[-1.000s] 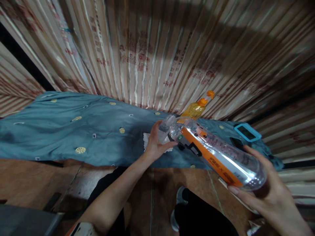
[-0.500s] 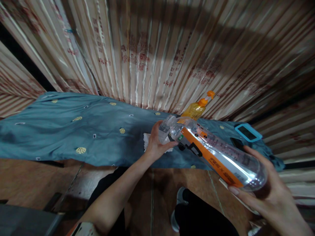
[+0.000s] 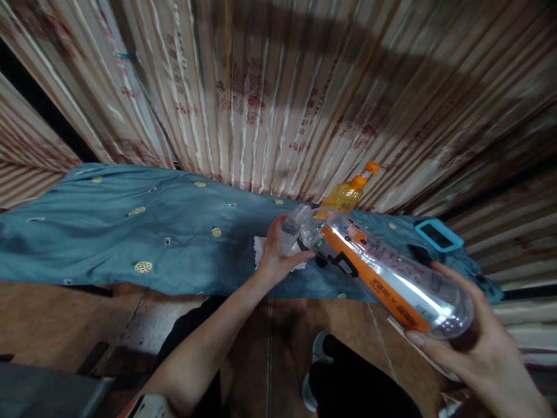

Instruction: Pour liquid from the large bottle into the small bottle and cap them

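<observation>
My right hand grips the base of a large clear plastic bottle with an orange label, tilted so its open neck points down to the left. My left hand holds a small clear container upright on the blue cloth; the big bottle's mouth meets the container's top. A white cloth lies under my left hand.
A yellow bottle with an orange pump top stands behind the bottles against the striped curtain. A device in a light blue case lies on the cloth at right. My legs and a shoe are above a brown tiled floor.
</observation>
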The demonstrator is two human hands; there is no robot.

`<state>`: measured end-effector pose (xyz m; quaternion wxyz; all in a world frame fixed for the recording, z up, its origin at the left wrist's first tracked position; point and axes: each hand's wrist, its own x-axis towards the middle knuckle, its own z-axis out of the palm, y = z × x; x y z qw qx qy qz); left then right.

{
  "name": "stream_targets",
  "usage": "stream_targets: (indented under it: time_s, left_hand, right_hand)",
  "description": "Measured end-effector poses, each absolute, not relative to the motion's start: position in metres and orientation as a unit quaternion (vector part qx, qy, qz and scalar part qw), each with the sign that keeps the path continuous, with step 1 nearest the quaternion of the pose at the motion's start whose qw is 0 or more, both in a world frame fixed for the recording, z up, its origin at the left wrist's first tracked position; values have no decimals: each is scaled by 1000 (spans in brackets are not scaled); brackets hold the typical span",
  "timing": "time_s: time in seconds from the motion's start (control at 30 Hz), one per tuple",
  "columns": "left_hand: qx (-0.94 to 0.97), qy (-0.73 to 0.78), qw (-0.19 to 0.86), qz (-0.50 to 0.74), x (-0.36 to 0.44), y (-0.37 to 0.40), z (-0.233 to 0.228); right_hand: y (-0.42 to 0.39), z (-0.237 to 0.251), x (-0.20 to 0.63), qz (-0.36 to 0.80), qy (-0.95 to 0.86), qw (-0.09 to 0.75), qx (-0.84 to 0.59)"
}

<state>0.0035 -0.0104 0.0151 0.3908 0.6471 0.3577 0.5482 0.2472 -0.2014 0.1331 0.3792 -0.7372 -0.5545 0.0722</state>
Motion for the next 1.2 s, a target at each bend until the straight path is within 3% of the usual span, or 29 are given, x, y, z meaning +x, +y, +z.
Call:
stream_targets:
  time_s: [0.57,1.2]
  left_hand:
    - [650,363,384,545,4,-10,14]
    - [646,354,391,551,4,-10,10]
  right_hand:
    - [-198,136,245,71,-581,417,-695]
    - [-200,132,250,52,-599,393,-696]
